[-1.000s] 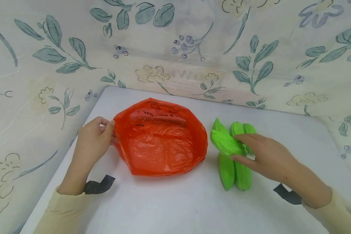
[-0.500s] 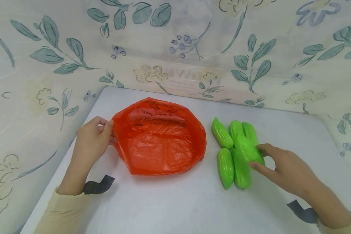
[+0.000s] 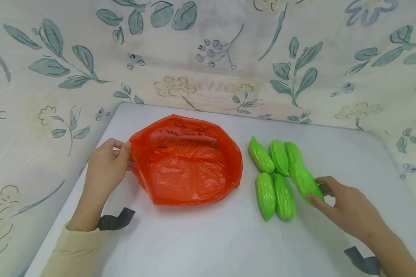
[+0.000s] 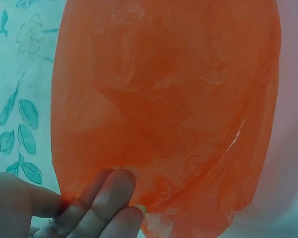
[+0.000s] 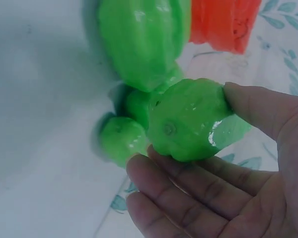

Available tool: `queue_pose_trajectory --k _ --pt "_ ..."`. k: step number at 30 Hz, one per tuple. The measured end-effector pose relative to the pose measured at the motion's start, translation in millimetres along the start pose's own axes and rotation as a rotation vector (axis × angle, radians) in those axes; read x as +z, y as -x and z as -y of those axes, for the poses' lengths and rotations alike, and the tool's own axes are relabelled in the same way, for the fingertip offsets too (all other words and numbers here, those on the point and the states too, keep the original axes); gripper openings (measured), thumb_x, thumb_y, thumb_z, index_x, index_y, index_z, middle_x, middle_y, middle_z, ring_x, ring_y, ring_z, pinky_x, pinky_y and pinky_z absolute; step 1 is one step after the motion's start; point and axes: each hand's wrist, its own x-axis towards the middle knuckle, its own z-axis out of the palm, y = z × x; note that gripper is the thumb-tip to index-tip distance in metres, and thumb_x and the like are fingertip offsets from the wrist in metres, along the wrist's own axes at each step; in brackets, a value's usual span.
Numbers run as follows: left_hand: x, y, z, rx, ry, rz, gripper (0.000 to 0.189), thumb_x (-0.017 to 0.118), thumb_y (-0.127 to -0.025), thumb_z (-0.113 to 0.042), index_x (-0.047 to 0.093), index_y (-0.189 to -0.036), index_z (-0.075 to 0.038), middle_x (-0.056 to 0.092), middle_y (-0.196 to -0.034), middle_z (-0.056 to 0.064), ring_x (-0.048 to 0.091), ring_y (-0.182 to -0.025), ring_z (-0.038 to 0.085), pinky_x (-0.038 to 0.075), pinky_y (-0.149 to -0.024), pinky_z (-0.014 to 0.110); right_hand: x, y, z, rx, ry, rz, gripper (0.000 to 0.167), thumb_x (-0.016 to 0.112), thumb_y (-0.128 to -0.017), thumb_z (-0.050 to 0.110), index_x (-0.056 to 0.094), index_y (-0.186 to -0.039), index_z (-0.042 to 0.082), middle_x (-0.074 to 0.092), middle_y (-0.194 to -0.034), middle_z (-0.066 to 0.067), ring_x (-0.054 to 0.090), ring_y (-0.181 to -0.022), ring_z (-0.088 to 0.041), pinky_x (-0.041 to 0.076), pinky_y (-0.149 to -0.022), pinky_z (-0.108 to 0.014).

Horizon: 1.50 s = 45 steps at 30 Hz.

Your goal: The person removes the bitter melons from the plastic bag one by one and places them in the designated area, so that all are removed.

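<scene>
My left hand [image 3: 105, 163] pinches the left rim of a red plastic bag [image 3: 190, 173], which stands with its mouth spread wide. In the left wrist view, thumb and fingertips meet at the edge of the bag [image 4: 179, 109]. My right hand [image 3: 350, 209] holds one end of a bright green ribbed gourd [image 3: 306, 182] between thumb and fingers. Its far end overlaps another green gourd [image 3: 293, 150] in the head view. The right wrist view shows the held gourd [image 5: 188, 121] end-on, glossy and lumpy.
More green gourds lie in two rows between the bag and my right hand, among them a pointed one [image 3: 261, 156] at the back and another [image 3: 265, 196] in front. The white table [image 3: 194, 242] meets a floral cloth [image 3: 215, 84] behind it.
The right hand has carried the held gourd from above the left gourds to the right and toward me, uncovering the ones beneath. The left hand keeps its grip on the bag.
</scene>
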Motion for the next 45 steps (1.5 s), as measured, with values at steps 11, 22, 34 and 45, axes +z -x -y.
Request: queue_pose_trajectory --k 11,22,34,45 --pt "2.4 -0.6 0.5 -0.036 0.0 0.003 0.049 0.041 -0.111 -0.042 0.056 -0.126 0.003 0.071 -0.113 0.027 0.076 -0.088 0.038 0.059 -0.082 0.051 18.4 10.5 -15.5 0.063 -0.025 0.02 0.062 0.069 -0.099 0.049 0.059 -0.132 -0.002 0.074 -0.113 -0.016 0.07 -0.103 -0.041 0.055 -0.08 -0.06" --pt "3.3 -1.4 0.9 -0.044 0.002 0.016 0.049 0.04 -0.111 -0.042 0.056 -0.125 0.002 0.072 -0.111 0.027 0.076 -0.088 0.038 0.059 -0.081 0.05 34.4 11.7 -21.6 0.114 -0.012 0.053 0.067 0.07 -0.097 0.053 0.059 -0.13 -0.005 0.074 -0.108 -0.016 0.07 -0.095 -0.037 0.057 -0.076 -0.057" --pt "5.6 -0.9 3.7 -0.017 0.002 0.013 0.05 0.04 -0.111 -0.043 0.058 -0.123 0.002 0.072 -0.111 0.027 0.076 -0.087 0.038 0.059 -0.08 0.05 39.7 6.9 -24.1 0.131 0.019 0.071 0.069 0.072 -0.096 0.051 0.058 -0.131 -0.006 0.073 -0.106 -0.015 0.07 -0.089 -0.034 0.057 -0.073 -0.054" --pt "4.2 -0.9 3.9 0.01 -0.011 0.038 0.051 0.04 -0.11 -0.045 0.058 -0.121 0.001 0.073 -0.107 0.025 0.075 -0.086 0.038 0.059 -0.081 0.053 42.6 4.0 -21.6 0.129 0.018 0.026 0.068 0.073 -0.095 0.052 0.06 -0.129 -0.006 0.072 -0.1 -0.011 0.069 -0.088 -0.032 0.056 -0.071 -0.052"
